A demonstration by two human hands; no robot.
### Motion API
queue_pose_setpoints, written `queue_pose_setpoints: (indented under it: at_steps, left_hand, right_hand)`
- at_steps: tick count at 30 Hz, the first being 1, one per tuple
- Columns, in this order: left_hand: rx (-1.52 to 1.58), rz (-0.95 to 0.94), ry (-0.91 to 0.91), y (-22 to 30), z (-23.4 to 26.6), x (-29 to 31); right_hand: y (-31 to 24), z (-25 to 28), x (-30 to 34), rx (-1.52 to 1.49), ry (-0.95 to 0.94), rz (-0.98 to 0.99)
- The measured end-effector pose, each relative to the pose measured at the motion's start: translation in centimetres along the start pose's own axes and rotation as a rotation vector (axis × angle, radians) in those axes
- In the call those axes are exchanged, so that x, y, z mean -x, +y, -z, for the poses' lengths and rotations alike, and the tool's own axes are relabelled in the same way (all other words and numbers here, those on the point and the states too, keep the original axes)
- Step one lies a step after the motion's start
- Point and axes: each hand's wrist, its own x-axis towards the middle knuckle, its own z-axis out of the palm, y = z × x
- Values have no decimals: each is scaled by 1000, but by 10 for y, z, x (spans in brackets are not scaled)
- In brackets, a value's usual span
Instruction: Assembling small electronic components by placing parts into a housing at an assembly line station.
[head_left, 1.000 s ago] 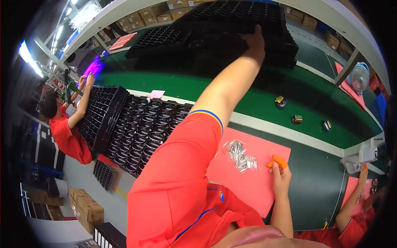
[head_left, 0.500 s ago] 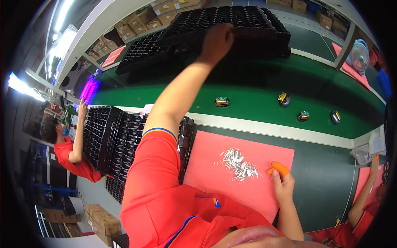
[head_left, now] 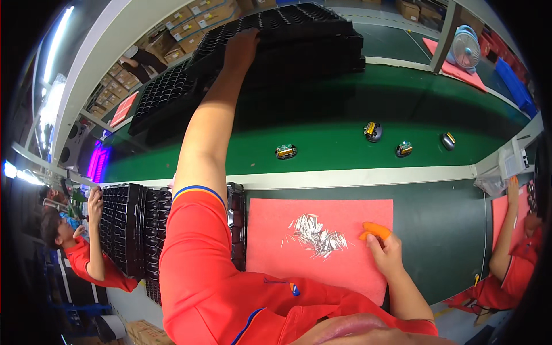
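Observation:
My left arm stretches far across the green surface, and my left hand (head_left: 240,49) is in shadow against the front of a stack of black plastic trays (head_left: 322,49) with rounded pockets. Its fingers are too dark to make out their grip. My right hand (head_left: 384,250) hovers over the right part of a pink mat (head_left: 270,253), with orange finger cots (head_left: 376,230) on its fingertips. Its fingers are curled toward the thumb; anything between them is too small to see. Just left of it, a pile of thin white and silvery strips (head_left: 316,236) lies on the mat.
Small rounded devices with exposed electronics (head_left: 286,151) sit spaced along the green surface (head_left: 333,155). More black trays (head_left: 123,230) stand at my left, where a person in red (head_left: 83,259) touches them. Another person (head_left: 520,253) works at the right. A fan (head_left: 464,49) stands far right.
My left hand has moved left along the front of the tray stack. My right hand stays over the mat, its fingers still curled. The whole view has turned slightly.

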Motion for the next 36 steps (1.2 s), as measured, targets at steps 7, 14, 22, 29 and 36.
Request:
queue_pose_setpoints:
  at_steps: [7, 14, 22, 29, 36]
  left_hand:
    - [-62, -22, 55, 13, -63, -23]
    - [-55, 82, -127, 39, -70, -19]
    - [223, -136, 33, 44, 20, 38]
    - [335, -333, -65, 115, 350, 212]
    - [101, 166, 332, 181, 514, 371]
  right_hand:
    - [5, 4, -10, 44, -39, 40]
    - [7, 17, -20, 95, -67, 87]
    - [2, -10, -1, -14, -93, 68]
    - [-1, -29, 80, -169, 45, -34]
    - [85, 56, 329, 98, 615, -40]
